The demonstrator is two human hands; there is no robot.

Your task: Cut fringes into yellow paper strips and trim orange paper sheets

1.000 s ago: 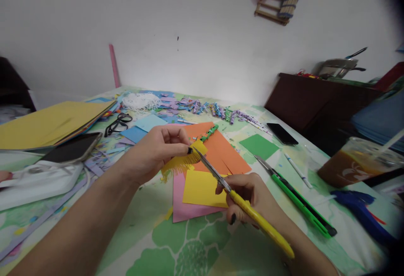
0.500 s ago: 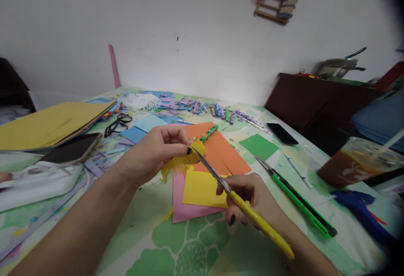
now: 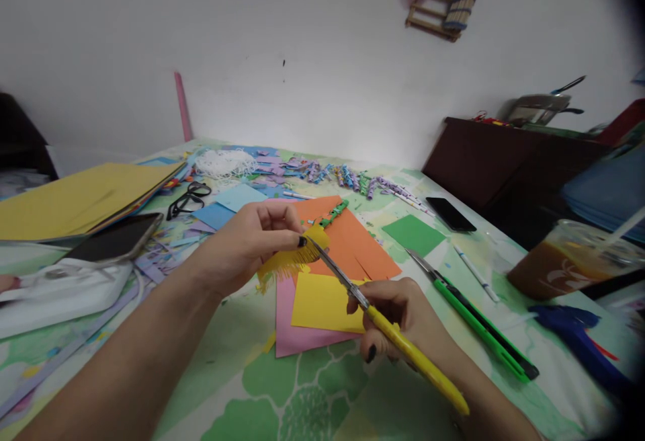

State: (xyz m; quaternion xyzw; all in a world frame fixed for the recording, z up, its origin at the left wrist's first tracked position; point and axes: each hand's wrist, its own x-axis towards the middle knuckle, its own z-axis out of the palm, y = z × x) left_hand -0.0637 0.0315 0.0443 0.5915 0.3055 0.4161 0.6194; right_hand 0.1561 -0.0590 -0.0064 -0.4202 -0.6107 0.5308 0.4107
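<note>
In the middle of the head view my left hand [image 3: 256, 243] pinches a strip of yellow paper [image 3: 287, 261] whose lower edge is cut into a fine fringe. My right hand [image 3: 403, 320] grips scissors [image 3: 385, 327] with yellow handles. Their blade tips meet the strip close to my left thumb. Below lie a yellow paper rectangle [image 3: 325, 303], a pink sheet [image 3: 289, 340] and an orange sheet [image 3: 373, 246]. A green curled paper piece [image 3: 333, 214] rests on the orange sheet.
At right lie a green utility knife [image 3: 478, 323], a green paper square [image 3: 414, 234], a phone [image 3: 450, 214], a drink cup [image 3: 564, 263] and a blue-handled tool [image 3: 574, 333]. Glasses [image 3: 189, 199], another phone [image 3: 115, 236] and stacked coloured sheets [image 3: 85, 192] are at left, paper shreds [image 3: 226, 162] behind.
</note>
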